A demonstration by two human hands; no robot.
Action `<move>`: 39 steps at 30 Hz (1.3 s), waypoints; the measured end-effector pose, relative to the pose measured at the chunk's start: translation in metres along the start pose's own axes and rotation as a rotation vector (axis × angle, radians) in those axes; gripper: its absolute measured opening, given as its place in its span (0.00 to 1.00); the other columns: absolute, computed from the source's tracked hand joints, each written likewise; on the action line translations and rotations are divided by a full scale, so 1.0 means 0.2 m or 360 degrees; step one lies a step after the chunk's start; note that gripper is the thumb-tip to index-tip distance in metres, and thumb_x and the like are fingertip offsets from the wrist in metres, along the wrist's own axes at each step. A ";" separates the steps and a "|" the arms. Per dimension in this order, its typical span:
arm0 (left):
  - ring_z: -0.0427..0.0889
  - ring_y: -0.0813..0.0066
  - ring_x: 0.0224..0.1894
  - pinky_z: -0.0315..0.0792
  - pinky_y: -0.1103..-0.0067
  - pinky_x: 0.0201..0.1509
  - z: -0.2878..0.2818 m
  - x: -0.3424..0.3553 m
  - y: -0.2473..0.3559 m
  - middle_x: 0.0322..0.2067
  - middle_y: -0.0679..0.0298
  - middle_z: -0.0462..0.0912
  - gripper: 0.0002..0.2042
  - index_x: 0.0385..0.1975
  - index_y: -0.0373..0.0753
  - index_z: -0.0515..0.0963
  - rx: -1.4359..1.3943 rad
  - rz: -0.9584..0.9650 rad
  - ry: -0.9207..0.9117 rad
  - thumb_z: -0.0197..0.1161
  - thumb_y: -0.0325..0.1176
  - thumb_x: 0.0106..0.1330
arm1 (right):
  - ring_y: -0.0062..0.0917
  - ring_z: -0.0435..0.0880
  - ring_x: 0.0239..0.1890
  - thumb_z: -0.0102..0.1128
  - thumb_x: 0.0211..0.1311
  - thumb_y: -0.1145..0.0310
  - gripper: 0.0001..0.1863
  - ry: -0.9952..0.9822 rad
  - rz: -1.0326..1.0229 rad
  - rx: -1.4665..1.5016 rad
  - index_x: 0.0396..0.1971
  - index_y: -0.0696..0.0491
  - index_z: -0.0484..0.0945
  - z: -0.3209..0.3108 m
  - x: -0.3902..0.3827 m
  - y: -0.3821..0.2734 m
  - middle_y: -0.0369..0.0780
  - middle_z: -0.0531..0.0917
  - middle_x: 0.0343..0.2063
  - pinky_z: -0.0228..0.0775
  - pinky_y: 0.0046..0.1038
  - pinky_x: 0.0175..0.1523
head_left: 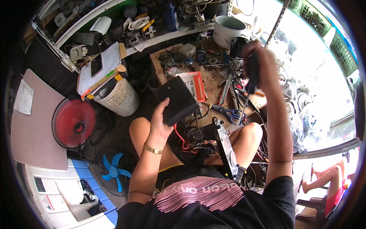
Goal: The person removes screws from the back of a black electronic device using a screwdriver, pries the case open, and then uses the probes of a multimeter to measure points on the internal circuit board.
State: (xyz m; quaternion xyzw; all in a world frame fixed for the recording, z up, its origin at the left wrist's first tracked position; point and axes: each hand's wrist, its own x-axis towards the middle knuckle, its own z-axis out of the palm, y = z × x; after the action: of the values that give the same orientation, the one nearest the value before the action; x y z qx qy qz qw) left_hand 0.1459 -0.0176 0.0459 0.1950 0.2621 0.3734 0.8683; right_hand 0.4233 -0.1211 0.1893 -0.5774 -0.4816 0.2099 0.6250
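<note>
My left hand (pixel 161 124) grips a black box-shaped cover (pixel 176 100) by its lower left side, thumb on top, and holds it tilted above my lap. Raised at the right, my right hand (pixel 263 65) is closed around a screwdriver (pixel 252 78); motion smears the hand and handle. The screwdriver's thin shaft slants down toward my right knee, its tip apart from the cover. Between my legs sits an opened device with loose wires (pixel 198 143), partly in shadow. A red cable (pixel 178 135) runs below the cover. On the device's right stands a pale metal panel (pixel 227 147).
Blue-handled scissors (pixel 231 114) and a red-and-white carton (pixel 197 86) lie on the cluttered wooden board (pixel 157 61). A pot (pixel 224 36) stands behind. Left are a woven bin (pixel 124 100), a red fan (pixel 78 124) and blue fan blades (pixel 113 171). Another person's legs (pixel 326 177) show at right.
</note>
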 end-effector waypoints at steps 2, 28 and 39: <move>0.81 0.67 0.47 0.78 0.70 0.52 -0.01 -0.02 -0.01 0.45 0.60 0.80 0.15 0.49 0.37 0.72 0.0047 0.0122 -0.0046 0.61 0.33 0.64 | 0.20 0.74 0.21 0.38 0.70 0.42 0.26 0.0071 -0.0243 0.0280 0.32 0.51 0.72 -0.08 0.06 -0.18 0.37 0.75 0.24 0.65 0.21 0.23; 0.75 0.59 0.57 0.70 0.63 0.63 -0.17 -0.30 -0.11 0.58 0.53 0.71 0.27 0.63 0.35 0.60 -0.0120 0.0155 -0.0233 0.57 0.33 0.64 | 0.44 0.80 0.23 0.61 0.58 0.48 0.26 -0.1026 0.0140 -0.0421 0.23 0.61 0.81 0.46 -0.57 0.10 0.51 0.77 0.17 0.70 0.39 0.31; 0.75 0.59 0.57 0.72 0.68 0.60 -0.10 -0.45 -0.11 0.56 0.52 0.71 0.35 0.64 0.32 0.56 0.0320 -0.0019 -0.0350 0.64 0.35 0.59 | 0.44 0.80 0.25 0.55 0.59 0.39 0.32 -0.0924 0.0340 -0.0371 0.27 0.60 0.79 0.41 -0.50 0.16 0.50 0.78 0.18 0.70 0.39 0.34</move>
State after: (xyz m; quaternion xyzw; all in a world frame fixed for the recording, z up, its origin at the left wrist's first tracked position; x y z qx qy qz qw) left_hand 0.0936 -0.0959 0.0465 0.3192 0.2027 0.3165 0.8700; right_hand 0.3179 -0.1530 0.1125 -0.6084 -0.5971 0.3735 0.3658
